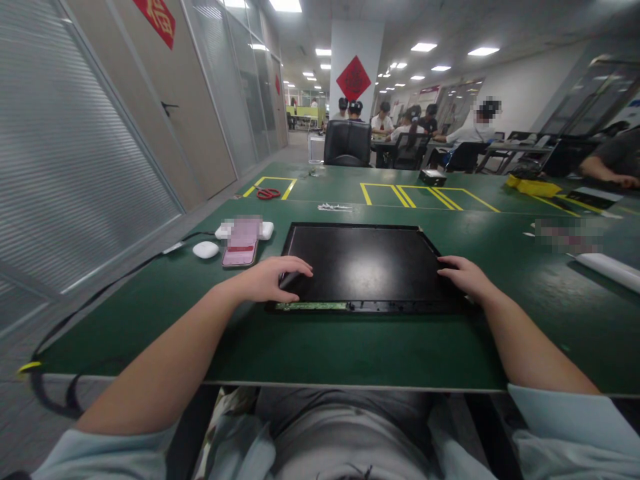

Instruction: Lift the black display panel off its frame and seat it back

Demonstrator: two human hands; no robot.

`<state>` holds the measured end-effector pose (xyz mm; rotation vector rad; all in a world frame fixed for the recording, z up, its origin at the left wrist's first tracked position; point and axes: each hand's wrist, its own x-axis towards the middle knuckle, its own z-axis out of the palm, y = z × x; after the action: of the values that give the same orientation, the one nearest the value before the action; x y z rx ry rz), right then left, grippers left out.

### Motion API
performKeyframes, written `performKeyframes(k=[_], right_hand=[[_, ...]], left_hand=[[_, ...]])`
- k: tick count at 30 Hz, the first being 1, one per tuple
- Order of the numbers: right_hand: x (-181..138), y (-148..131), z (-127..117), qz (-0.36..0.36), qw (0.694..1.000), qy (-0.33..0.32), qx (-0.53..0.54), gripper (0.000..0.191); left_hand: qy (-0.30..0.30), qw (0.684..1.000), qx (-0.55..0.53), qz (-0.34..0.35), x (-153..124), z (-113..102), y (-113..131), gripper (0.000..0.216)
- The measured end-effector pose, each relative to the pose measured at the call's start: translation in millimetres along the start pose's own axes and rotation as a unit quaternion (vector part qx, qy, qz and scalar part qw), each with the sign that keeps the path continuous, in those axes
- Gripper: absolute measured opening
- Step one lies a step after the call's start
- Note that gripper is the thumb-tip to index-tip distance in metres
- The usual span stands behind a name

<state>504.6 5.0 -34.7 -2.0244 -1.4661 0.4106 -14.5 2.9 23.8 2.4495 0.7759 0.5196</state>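
Observation:
A black flat screen panel (370, 260) lies flat on the green table in front of me. Along its near edge runs a narrow strip, where a green circuit board (313, 307) shows at the left. My left hand (265, 277) grips the panel's left side, thumb and fingers reaching over its face. At the opposite side, my right hand (465, 277) holds the right edge, with fingertips on the frame. The undersides of both grips are hidden.
Left of the panel lie a phone (241, 247), a white rounded object (205, 250) and a black cable (115, 283). Red-handled scissors (269, 194), small metal tools (335, 207) and a small black box (433, 177) sit farther back. A white roll (613, 270) lies right; people sit beyond.

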Motion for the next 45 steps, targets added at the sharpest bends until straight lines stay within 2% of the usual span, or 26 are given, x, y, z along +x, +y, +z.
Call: performKeyframes(k=[10, 15, 19, 25, 39, 45], right_hand=[[-3, 1, 1, 0.0, 1.0, 0.001, 0.0, 0.04], [-2, 2, 2, -0.004, 1.0, 0.008, 0.004, 0.036], [-1, 2, 1, -0.013, 1.0, 0.006, -0.009, 0.037], [1, 5, 1, -0.034, 0.999, -0.001, -0.035, 0.04], [-1, 8, 4, -0.04, 0.999, 0.013, -0.033, 0.04], [-1, 6, 2, -0.04, 0.998, 0.009, -0.038, 0.041]], left_hand=[[0.0, 1.0, -0.008, -0.009, 0, -1, 4, 0.044], [0.0, 1.0, -0.006, -0.014, 0, 2, -5, 0.046], [-0.02, 1.0, -0.001, -0.004, 0, 4, -12, 0.046], [-0.04, 0.999, -0.004, -0.032, 0, 3, -6, 0.046], [-0.034, 0.997, -0.017, -0.06, -1, 5, -3, 0.046], [-0.021, 0.999, 0.001, -0.048, 1, 10, -5, 0.038]])
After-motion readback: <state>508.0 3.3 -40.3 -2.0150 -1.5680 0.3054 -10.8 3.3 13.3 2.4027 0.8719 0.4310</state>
